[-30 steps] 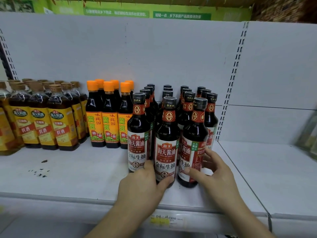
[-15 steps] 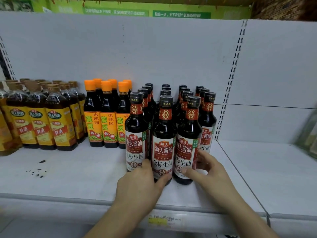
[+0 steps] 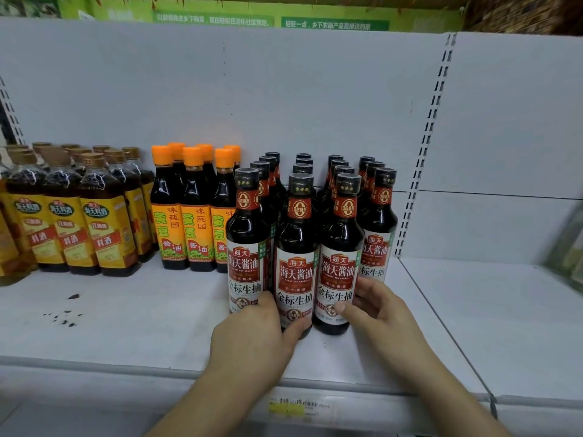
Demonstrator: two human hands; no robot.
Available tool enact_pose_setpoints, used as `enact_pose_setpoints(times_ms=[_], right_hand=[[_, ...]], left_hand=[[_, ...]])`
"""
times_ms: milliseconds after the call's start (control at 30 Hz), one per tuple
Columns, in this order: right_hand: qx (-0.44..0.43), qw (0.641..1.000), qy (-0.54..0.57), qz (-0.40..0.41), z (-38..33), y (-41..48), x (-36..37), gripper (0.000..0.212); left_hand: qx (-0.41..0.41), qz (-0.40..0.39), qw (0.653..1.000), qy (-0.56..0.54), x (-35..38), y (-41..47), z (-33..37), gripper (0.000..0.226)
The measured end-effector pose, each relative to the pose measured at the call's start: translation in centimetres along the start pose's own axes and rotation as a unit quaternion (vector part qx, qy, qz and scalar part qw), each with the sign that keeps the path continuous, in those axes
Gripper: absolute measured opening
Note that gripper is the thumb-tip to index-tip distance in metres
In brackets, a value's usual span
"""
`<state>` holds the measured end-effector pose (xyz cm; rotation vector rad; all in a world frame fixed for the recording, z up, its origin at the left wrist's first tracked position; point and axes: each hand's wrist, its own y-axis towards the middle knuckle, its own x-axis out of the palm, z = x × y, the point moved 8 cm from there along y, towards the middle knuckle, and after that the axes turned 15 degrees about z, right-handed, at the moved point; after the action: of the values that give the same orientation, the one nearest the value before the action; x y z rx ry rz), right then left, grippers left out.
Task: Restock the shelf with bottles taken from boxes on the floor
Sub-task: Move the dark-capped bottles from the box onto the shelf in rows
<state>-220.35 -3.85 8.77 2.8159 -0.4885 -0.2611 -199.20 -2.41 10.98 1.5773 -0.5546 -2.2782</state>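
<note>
On the white store shelf (image 3: pixel 132 339), seen from the head camera, the step in hand looks like seating and squaring freshly placed bottles, not fetching new ones. The left hand (image 3: pixel 249 342) wraps the base of the middle front bottle (image 3: pixel 296 266), its thumb on that bottle's right side and its fingers (image 3: pixel 266 302) tucked into the gap next to the left front bottle (image 3: pixel 245 247). The right hand (image 3: pixel 383 313) holds the right front bottle (image 3: pixel 339 263) low down, with its thumb on the label and its other fingers curled round the far side. Both bottles stand upright on the shelf, touching each other, at the head of the dark-capped soy sauce rows. The next move probably calls for nudging the three front bottles level with one another, labels forward, then letting go without tipping them and going back down to the boxes, which are out of view. By count, fifteen dark-capped soy sauce bottles show: three columns of four and a right column of three (image 3: pixel 378 222). To their left stand six orange-capped soy bottles (image 3: pixel 192 216). Further left are the yellow-labelled cooking wine bottles (image 3: pixel 101 228), cut off by the frame edge, so I cannot count them fully. One yellow price tag (image 3: pixel 287 408) sits on the shelf lip.
</note>
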Motion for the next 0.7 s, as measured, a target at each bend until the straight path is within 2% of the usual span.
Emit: enact_pose_setpoints(times_ms=[533, 700], right_hand=[[-0.003, 1.0, -0.016, 0.017, -0.1, -0.2, 0.3, 0.046], [-0.01, 0.999, -0.035, 0.03, -0.5, -0.5, 0.5, 0.057]], left_hand=[[0.046, -0.005, 0.994, 0.096, 0.9, 0.7, 0.6, 0.056], [0.036, -0.003, 0.996, 0.085, 1.4, 1.1, 0.3, 0.053]])
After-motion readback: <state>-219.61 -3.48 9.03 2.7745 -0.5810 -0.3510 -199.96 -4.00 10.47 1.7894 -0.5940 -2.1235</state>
